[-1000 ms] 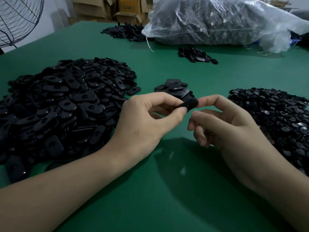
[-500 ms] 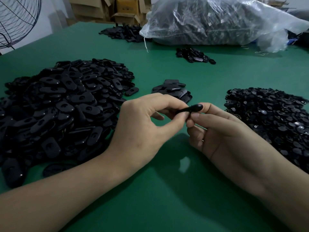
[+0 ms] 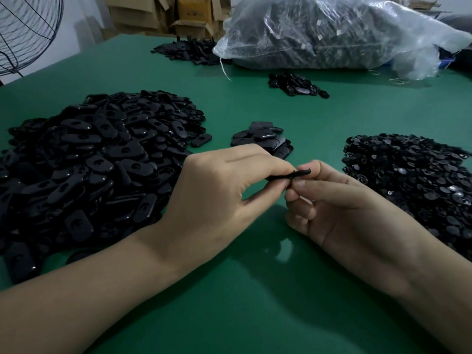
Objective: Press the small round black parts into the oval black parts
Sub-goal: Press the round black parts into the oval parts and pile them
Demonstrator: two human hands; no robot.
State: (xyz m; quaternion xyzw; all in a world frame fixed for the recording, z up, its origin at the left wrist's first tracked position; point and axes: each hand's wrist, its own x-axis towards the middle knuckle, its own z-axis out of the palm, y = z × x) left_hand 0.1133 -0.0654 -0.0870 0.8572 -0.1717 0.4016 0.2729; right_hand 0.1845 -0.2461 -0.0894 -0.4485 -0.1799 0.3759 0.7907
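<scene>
Broadly, the green table (image 3: pixel 255 290) carries everything, its top smooth and faintly glossy; at its far side lies a clear plastic sack (image 3: pixel 332 34), crinkled and stuffed with dark pieces; to my left is a broad heap of oval black parts (image 3: pixel 89 162), flat glossy plates with rounded ends and a hole in each; to my right is a lower heap of small round black parts (image 3: pixel 413 180), thin discs, some glinting at the centre; between the heaps sits a small stack (image 3: pixel 265 139) of ovals, probably finished ones. My left hand (image 3: pixel 217 195) pinches one oval part (image 3: pixel 288 175) between thumb and forefinger; my right hand (image 3: pixel 339 208) closes thumb and a fingertip on its other end; the part is held above the table, seen edge-on, thin and stiff. Step judged: pressing a disc home; the disc is hidden, so I cannot tell whether it has seated. The next move calls for a firm squeeze square to the plate, then a check for flushness.
</scene>
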